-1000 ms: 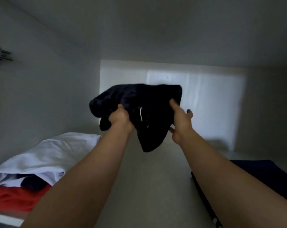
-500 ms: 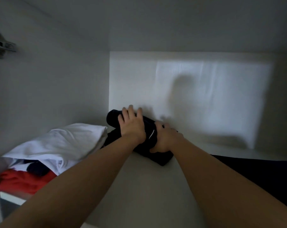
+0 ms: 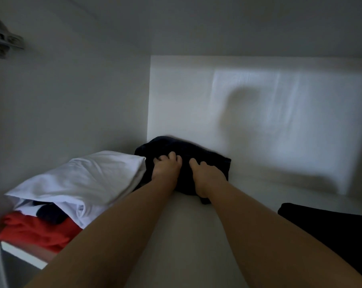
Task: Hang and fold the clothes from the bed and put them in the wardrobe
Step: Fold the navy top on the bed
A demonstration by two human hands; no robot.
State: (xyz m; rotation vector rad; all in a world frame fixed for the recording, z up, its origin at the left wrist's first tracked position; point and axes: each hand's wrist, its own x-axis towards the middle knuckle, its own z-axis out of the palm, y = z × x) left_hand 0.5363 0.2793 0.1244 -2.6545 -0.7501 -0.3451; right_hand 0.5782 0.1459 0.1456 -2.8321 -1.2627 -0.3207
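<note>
A folded dark garment (image 3: 212, 155) lies on the white wardrobe shelf (image 3: 182, 242), pushed up against the back wall. Both of my hands lie on top of it. My left hand (image 3: 166, 170) presses its left half, with the fingertips bent down into the cloth. Beside it my right hand (image 3: 207, 176) presses the right half. The near part of the garment is hidden under my hands and wrists.
To the left lies a stack of folded clothes: a white piece (image 3: 82, 179) on top, something dark under it and a red piece (image 3: 30, 231) at the bottom. Another dark folded item (image 3: 331, 231) lies at the right. A door hinge (image 3: 3, 42) sits on the left wall.
One second ago both hands held the dark garment up in the air. They brought it down onto the shelf and slid it back beside the white stack.
</note>
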